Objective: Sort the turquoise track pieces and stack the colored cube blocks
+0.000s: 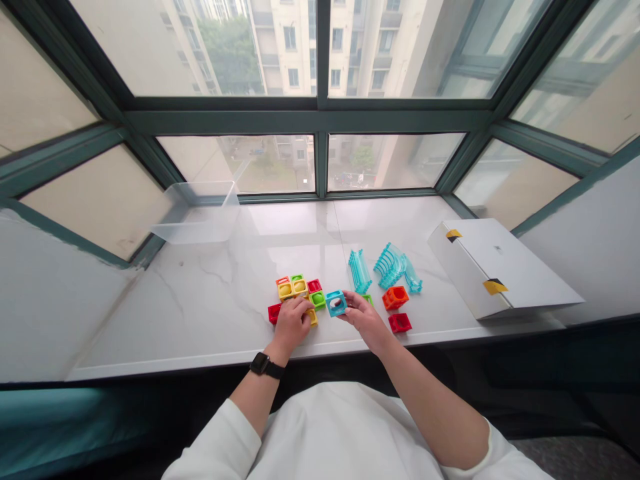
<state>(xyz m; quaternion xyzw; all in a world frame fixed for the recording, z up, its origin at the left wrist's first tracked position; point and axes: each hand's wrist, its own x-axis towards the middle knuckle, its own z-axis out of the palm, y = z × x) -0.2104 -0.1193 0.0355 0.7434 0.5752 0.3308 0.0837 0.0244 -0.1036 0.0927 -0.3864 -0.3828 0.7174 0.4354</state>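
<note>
No legible text can be read; a small dark mark [498, 249] on a white rectangular cardboard box [493, 267] is too small to be made out.

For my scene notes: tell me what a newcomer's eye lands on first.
Bright plastic blocks cluster on the white marble windowsill, the left hand on them and the right hand holding a blue cube. Turquoise curved pieces lie beyond, and a white box sits at the right.

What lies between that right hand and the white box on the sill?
The head view shows an orange block, a red block and blue ramp pieces.
</note>
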